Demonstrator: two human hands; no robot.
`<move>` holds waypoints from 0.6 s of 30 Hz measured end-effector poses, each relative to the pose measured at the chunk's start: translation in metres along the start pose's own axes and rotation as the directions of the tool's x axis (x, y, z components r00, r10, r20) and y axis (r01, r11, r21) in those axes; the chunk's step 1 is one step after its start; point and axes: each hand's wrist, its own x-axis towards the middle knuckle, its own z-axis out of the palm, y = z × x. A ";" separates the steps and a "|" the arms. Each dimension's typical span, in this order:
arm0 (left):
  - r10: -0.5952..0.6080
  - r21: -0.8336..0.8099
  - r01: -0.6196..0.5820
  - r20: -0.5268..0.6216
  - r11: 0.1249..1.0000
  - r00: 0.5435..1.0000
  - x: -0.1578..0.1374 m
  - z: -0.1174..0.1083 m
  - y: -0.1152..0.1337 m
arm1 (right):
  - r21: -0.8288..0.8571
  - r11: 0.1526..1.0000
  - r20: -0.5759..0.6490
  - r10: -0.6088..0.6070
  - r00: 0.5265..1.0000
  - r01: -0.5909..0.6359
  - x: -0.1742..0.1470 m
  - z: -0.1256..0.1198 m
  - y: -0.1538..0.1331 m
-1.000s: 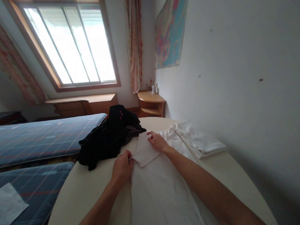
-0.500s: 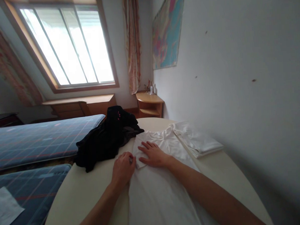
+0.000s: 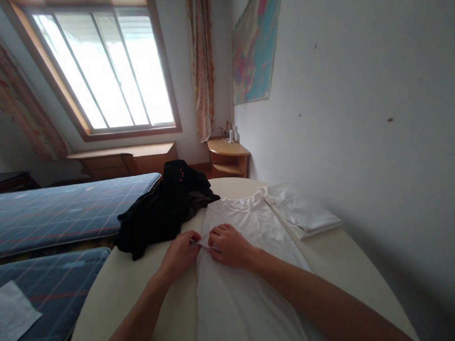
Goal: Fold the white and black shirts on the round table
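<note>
A white shirt [image 3: 244, 305] lies lengthwise on the pale round table [image 3: 173, 313], its neckline at the far end. My left hand [image 3: 181, 250] pinches a bit of the white cloth at the shirt's left edge. Close beside it, my right hand [image 3: 231, 245] has its fingers curled on the same strip of cloth, which is drawn up between the two hands. Part of the shirt's right side is hidden under my right forearm. Just beyond my left hand rests a crumpled black garment [image 3: 154, 219].
A folded white garment [image 3: 300, 212] lies on the table's right side, near the wall [image 3: 363, 159]. To the left are blue plaid mattresses [image 3: 71, 207], with a white sheet [image 3: 11, 318] on the nearer one. A wooden corner shelf [image 3: 228, 148] stands behind the table.
My right hand has gone from lying flat and spread on the shirt to gripping its cloth with curled fingers. My left hand has shifted slightly left, stretching the edge between them.
</note>
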 end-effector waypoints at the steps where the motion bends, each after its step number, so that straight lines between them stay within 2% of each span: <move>1: 0.004 0.018 -0.004 -0.006 1.000 1.000 0.000 0.000 0.000 | -0.008 1.000 -0.006 -0.007 1.000 0.007 0.000 -0.001 -0.001; 7: 0.024 0.090 -0.024 -0.004 0.996 1.000 -0.002 0.002 0.008 | 0.090 0.995 0.065 -0.050 0.997 0.044 0.003 -0.009 0.001; 13: -0.089 0.155 0.103 -0.093 0.983 0.992 -0.003 0.007 0.017 | 0.071 0.993 -0.030 0.092 0.995 -0.090 0.025 0.003 0.014; 16: -0.109 0.205 0.131 -0.117 0.970 0.987 -0.002 0.011 0.017 | 0.060 0.987 0.055 0.147 0.988 -0.150 0.039 0.017 0.027; 18: -0.106 0.229 0.128 -0.108 0.965 0.989 -0.002 0.013 0.017 | 0.083 0.985 0.136 0.140 0.981 -0.153 0.048 0.023 0.036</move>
